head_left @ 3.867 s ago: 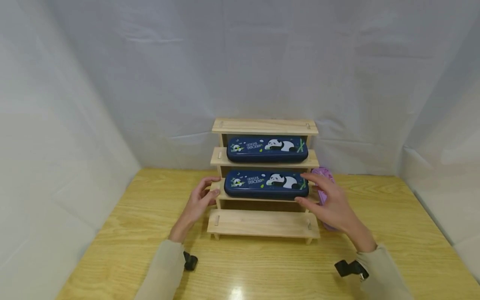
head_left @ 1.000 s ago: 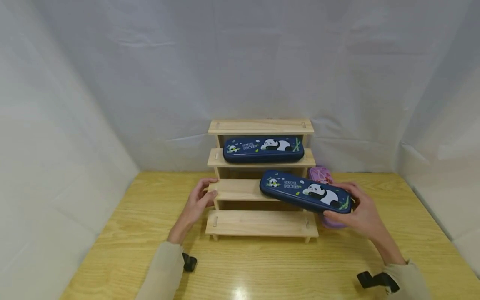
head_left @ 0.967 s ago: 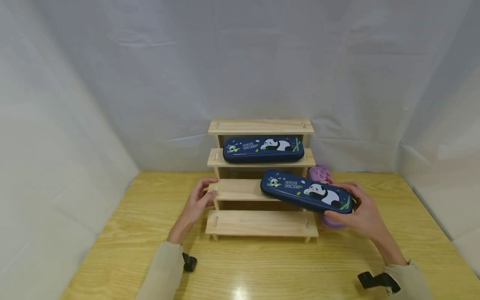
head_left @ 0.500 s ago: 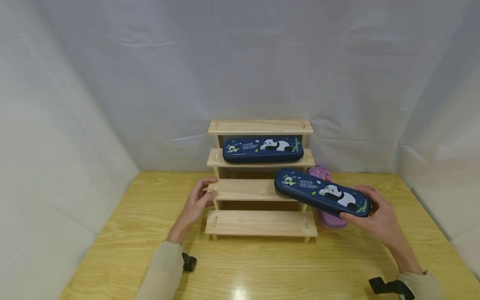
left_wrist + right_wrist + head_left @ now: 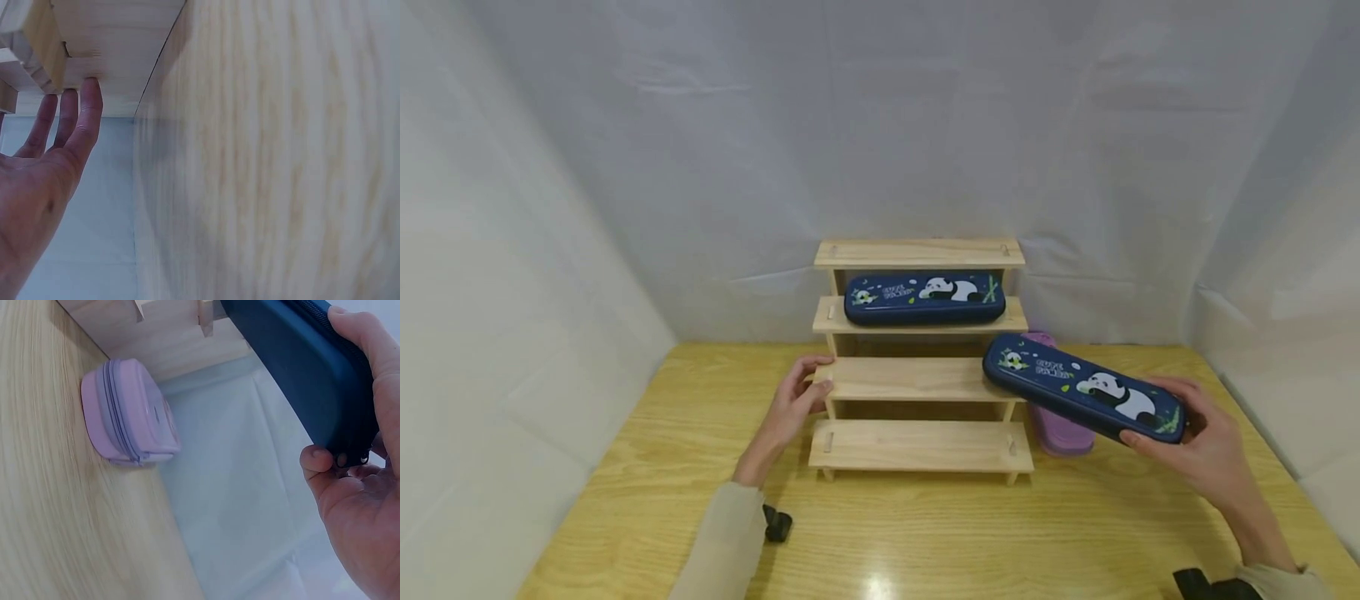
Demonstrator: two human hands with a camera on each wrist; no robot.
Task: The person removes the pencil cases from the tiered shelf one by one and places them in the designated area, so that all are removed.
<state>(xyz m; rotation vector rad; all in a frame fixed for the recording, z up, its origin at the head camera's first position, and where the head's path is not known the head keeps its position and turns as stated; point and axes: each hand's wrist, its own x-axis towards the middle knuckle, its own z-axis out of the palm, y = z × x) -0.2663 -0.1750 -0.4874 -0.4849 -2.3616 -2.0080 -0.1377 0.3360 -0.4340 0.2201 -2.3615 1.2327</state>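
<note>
Right hand (image 5: 1210,446) has one end of a blue case (image 5: 1082,387) pinched between thumb and fingers, panda lid facing up! That case is held above the desk (image 5: 865,533) at the right side of the wooden shelf (image 5: 917,377), slanted, its far end by the second board from the bottom; whether they touch, I can't tell. Across at the other side, the left hand (image 5: 793,396) grips the left end of that very board. One board higher, a matching case (image 5: 925,312) lies lengthwise. And down on the desk, just beside the shelf, sits a purple case (image 5: 1063,432), partly hidden by the held one.
</note>
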